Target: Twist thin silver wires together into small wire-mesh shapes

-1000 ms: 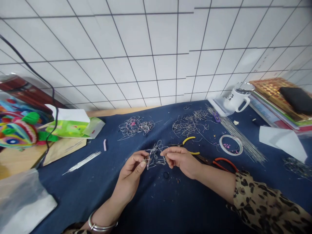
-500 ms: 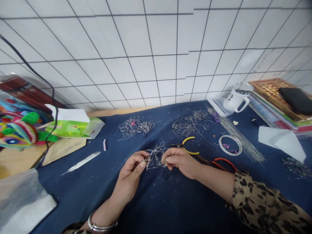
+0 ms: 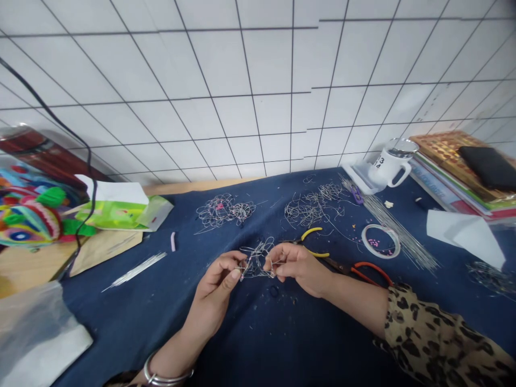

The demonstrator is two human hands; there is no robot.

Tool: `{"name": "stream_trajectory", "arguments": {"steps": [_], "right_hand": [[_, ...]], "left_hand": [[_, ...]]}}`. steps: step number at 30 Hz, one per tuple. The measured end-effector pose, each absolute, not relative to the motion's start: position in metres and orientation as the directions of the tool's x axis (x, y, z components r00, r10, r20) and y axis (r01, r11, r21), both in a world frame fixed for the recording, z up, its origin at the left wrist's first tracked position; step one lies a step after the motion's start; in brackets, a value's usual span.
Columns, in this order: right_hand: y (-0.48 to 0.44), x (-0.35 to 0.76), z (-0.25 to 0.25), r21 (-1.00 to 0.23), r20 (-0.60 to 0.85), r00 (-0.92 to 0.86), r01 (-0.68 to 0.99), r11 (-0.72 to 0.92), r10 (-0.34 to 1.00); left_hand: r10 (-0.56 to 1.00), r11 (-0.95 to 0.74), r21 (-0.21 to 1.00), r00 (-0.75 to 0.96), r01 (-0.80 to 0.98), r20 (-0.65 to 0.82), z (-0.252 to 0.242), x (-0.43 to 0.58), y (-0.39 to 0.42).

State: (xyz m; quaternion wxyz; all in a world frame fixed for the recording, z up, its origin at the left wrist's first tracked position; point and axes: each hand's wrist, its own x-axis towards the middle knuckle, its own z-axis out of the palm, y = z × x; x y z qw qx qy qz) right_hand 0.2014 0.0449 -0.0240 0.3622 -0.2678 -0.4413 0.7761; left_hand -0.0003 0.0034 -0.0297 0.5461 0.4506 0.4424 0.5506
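Note:
Between my two hands is a tangled piece of bent silver wire (image 3: 257,260), held just over the dark blue cloth (image 3: 226,333). My left hand (image 3: 220,279) pinches its left side between thumb and forefinger. At the right side, the thumb and fingers of my right hand (image 3: 298,267) close on the wire. Yellow-handled pliers (image 3: 312,233) lie just behind my right hand, partly covered by it. Red-handled pliers (image 3: 368,266) rest beyond my right forearm. A small dark ring (image 3: 274,291) lies on the cloth below the wire piece.
Two wire heaps (image 3: 226,208) (image 3: 312,204) lie at the back. Straight wires (image 3: 403,236) and a white ring (image 3: 365,239) around pink beads are at right, near a white mug (image 3: 391,166). Thin sticks (image 3: 137,270), a green packet (image 3: 121,212) and a plastic bag (image 3: 44,333) are at left.
My right hand has shifted slightly to the left over the wire piece, its fingers still closed. My left hand keeps its pinch in nearly the same place.

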Motion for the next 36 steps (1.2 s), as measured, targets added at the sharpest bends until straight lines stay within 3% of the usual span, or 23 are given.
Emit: {"name": "stream_trajectory", "arguments": {"steps": [16, 19, 23, 28, 33, 36], "right_hand": [[0.0457, 0.2016, -0.0250, -0.881, -0.096, -0.583, -0.328, -0.342, 0.807], [0.0454, 0.2023, -0.0260, -0.911, -0.054, -0.524, -0.322, -0.256, 0.850], [0.0449, 0.2036, -0.0238, -0.986, 0.040, -0.489, -0.163, -0.046, 0.871], [0.0423, 0.2018, -0.0201, -0.989, 0.090, -0.495, 0.059, 0.137, 0.864], [0.0417, 0.2010, -0.0172, -0.970, 0.111, -0.465, 0.140, 0.196, 0.878], [0.0436, 0.2017, -0.0190, -0.983, 0.097, -0.419, 0.102, 0.152, 0.903]], "left_hand": [[1.000, -0.020, 0.974, -0.009, -0.225, 0.018, -0.0323, -0.0007, 0.0048], [1.000, -0.002, 0.970, -0.024, -0.241, -0.004, -0.0324, -0.0013, 0.0058], [0.998, 0.021, 0.964, -0.045, -0.266, -0.034, -0.0332, -0.0020, 0.0070], [0.999, 0.042, 0.958, -0.018, -0.284, -0.049, -0.0321, -0.0013, 0.0060], [0.997, 0.066, 0.957, 0.044, -0.282, -0.056, -0.0310, -0.0006, 0.0044], [0.997, 0.060, 0.965, 0.054, -0.257, -0.048, -0.0315, -0.0011, 0.0041]]}}
